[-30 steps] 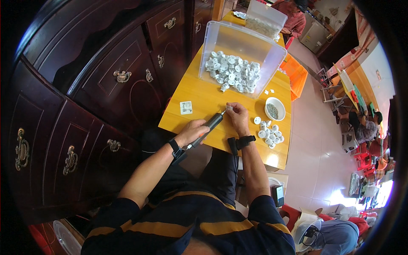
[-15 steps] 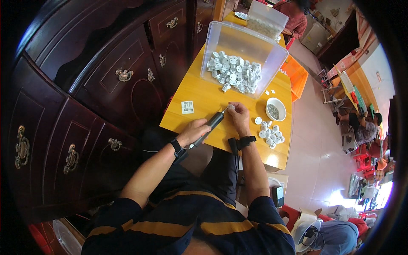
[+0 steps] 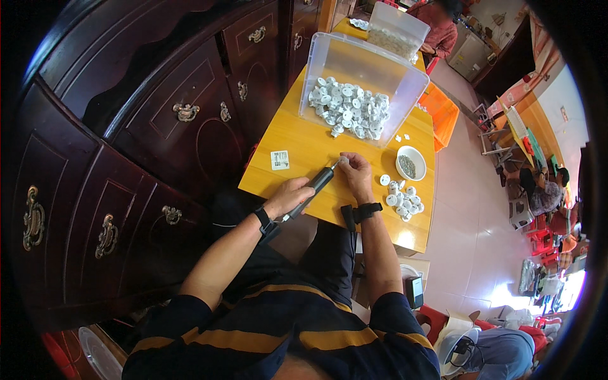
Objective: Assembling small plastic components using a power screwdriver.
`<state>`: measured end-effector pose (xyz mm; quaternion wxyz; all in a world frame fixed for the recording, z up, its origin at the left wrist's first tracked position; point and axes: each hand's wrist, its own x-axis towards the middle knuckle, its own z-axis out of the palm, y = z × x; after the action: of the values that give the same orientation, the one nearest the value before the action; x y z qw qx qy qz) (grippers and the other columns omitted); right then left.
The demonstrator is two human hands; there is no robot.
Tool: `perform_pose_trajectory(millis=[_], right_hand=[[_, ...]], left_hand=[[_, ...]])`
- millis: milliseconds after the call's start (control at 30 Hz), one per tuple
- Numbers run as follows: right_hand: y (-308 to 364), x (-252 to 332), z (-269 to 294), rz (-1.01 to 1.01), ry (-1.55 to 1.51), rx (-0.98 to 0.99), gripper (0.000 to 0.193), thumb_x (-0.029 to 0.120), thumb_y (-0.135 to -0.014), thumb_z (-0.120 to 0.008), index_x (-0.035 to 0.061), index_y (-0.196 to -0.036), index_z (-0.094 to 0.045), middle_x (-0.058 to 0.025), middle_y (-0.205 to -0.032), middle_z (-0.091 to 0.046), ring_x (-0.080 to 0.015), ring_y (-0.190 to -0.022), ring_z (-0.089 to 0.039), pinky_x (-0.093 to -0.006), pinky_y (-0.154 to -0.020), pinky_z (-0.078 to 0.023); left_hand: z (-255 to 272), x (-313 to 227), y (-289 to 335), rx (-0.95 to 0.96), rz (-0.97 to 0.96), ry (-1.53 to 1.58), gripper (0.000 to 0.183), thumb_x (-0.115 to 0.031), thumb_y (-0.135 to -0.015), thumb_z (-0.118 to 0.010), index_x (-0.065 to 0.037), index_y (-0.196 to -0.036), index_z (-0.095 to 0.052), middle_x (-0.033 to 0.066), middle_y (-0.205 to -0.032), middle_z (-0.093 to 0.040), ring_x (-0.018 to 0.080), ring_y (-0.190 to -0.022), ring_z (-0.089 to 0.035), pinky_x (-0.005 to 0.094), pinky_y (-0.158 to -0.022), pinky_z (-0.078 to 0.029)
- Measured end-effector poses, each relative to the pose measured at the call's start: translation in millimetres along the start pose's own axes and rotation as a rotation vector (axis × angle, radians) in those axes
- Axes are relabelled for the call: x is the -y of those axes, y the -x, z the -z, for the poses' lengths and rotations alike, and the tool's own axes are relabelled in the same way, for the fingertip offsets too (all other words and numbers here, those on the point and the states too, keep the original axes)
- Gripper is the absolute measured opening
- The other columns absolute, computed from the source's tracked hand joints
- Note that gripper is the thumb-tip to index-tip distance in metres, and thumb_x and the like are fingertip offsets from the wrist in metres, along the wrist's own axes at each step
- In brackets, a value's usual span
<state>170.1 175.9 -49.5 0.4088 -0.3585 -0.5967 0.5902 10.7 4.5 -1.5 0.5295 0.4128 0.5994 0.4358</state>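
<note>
My left hand [image 3: 292,195] is wrapped round a black electric screwdriver [image 3: 319,181], which slants up to the right. Its thin metal bit meets a small white plastic part [image 3: 344,161] pinched between the fingertips of my right hand [image 3: 358,174]. Most of that part is hidden by the fingers. To the right of my right hand lies a loose group of round white plastic pieces [image 3: 405,201]. Just beyond them stands a white bowl [image 3: 423,171] of small metal screws [image 3: 407,166].
A clear plastic bin [image 3: 405,69] heaped with white plastic parts [image 3: 348,106] stands at the table's far side. Behind it is another clear bin [image 3: 396,22]. A printed label [image 3: 279,160] lies on the left. Dark wooden cabinets [image 3: 171,114] line the left; a person [image 3: 437,28] sits beyond the table.
</note>
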Motion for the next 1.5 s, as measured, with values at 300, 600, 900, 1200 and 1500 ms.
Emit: perform_pose_trajectory(millis=[300,600,900,1200,1500], right_hand=[[0,1,1,-0.003,0.06,0.008,0.019,0.007,-0.088,-0.068,0.0014,-0.107,-0.067,0.0001,-0.091,-0.067,-0.0067,-0.081,-0.061,-0.0216,-0.074,-0.049],[-1,-2,1,0.009,-0.026,-0.005,0.023,0.004,-0.087,-0.066,0.0017,-0.11,-0.066,-0.0001,-0.092,-0.067,-0.0067,-0.08,-0.06,-0.0212,-0.074,-0.049],[-4,14,23,0.144,0.605,-0.149,0.035,0.003,-0.082,-0.064,0.01,-0.116,-0.067,-0.0112,-0.095,-0.068,-0.0199,-0.077,-0.065,-0.03,-0.07,-0.052],[3,32,14,0.386,0.764,-0.256,0.019,0.008,-0.084,-0.061,0.0055,-0.101,-0.068,-0.0167,-0.095,-0.067,-0.028,-0.077,-0.066,-0.0362,-0.071,-0.053],[19,19,3,-0.109,0.096,0.069,0.015,0.015,-0.095,-0.059,0.0025,-0.1,-0.065,0.0027,-0.077,-0.059,-0.0054,-0.063,-0.053,-0.0204,-0.057,-0.044]], left_hand=[[1,0,-1,0.018,0.015,-0.017,0.024,-0.026,-0.089,-0.053,-0.003,-0.089,-0.058,0.004,-0.067,-0.057,0.0125,-0.053,-0.059,0.0268,-0.049,-0.048],[2,0,1,-0.001,0.006,-0.021,0.026,-0.027,-0.087,-0.054,-0.002,-0.087,-0.058,0.0058,-0.066,-0.058,0.0143,-0.051,-0.059,0.0283,-0.049,-0.049],[2,8,-3,0.019,-0.021,0.022,0.025,-0.027,-0.088,-0.053,-0.002,-0.088,-0.058,0.0049,-0.065,-0.058,0.0136,-0.051,-0.059,0.0282,-0.049,-0.049],[5,3,2,0.028,-0.004,0.003,0.023,-0.025,-0.087,-0.055,-0.002,-0.088,-0.059,0.005,-0.065,-0.058,0.0135,-0.052,-0.059,0.0279,-0.05,-0.049],[4,0,11,0.057,0.02,0.027,0.022,-0.024,-0.086,-0.055,-0.003,-0.087,-0.058,0.0053,-0.067,-0.058,0.0135,-0.054,-0.06,0.0277,-0.05,-0.049]])
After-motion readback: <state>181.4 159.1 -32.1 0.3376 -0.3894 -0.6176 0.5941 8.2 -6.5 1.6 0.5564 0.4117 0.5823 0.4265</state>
